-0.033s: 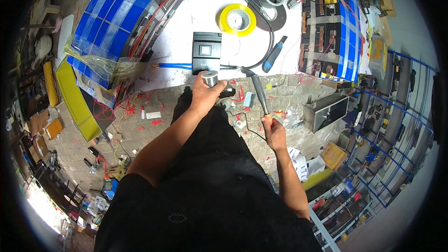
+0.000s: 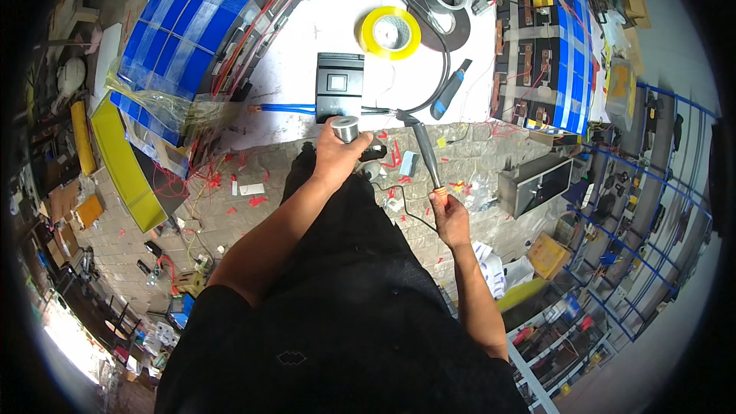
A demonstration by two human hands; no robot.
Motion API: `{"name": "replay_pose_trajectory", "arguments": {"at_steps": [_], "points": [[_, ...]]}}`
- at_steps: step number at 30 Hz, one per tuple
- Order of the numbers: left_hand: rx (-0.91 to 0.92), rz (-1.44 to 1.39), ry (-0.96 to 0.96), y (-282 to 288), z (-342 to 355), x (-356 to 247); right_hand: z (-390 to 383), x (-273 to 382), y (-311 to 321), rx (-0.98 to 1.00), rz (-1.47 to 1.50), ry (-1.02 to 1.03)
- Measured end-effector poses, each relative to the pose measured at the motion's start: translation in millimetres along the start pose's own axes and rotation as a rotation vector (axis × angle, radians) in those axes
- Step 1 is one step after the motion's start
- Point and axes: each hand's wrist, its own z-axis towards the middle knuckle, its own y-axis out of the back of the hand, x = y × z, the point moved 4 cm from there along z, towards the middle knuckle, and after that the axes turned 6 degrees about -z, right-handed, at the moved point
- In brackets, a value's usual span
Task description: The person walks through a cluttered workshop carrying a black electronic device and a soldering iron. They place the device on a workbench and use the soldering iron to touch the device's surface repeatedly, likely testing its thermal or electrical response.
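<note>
left hand (image 2: 336, 155): just left of frame centre, fingers wrapped around a small spool of solder wire (image 2: 345, 128), held up at the near edge of the white table (image 2: 322, 38)
right hand (image 2: 448, 215): right of centre, fist clenched on the orange grip of a soldering iron (image 2: 420, 146), tip pointing up-left toward the table edge
work spot: iron tip sits next to a blue cable (image 2: 284, 108) and a small black box with a screen (image 2: 340, 80); can't tell if the tip is touching anything
nearby: yellow tape roll (image 2: 390, 32) at upper centre, blue battery pack (image 2: 188, 31) at upper left
risk: my guess, the hot tip drifts onto cable insulation or the box casing and melts it, since everything's crowded at the edge; also the iron's cord could snag
</note>
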Motion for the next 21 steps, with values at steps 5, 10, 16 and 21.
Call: {"name": "replay_pose_trajectory", "arguments": {"at_steps": [5,10,16,21], "points": [[0.004,0.017,0.021,-1,1,2,3,-8,-2,0.051,0.037,-0.063],[0.0,0.047,0.027,0,4,5,2,-5,-2,0.072,0.068,-0.089],[-0.016,0.045,0.02,-1,6,9,-2,6,1,0.143,0.093,-0.193],[-0.017,0.057,-0.007,-6,4,2,-2,6,2,0.107,0.06,-0.082]]}}
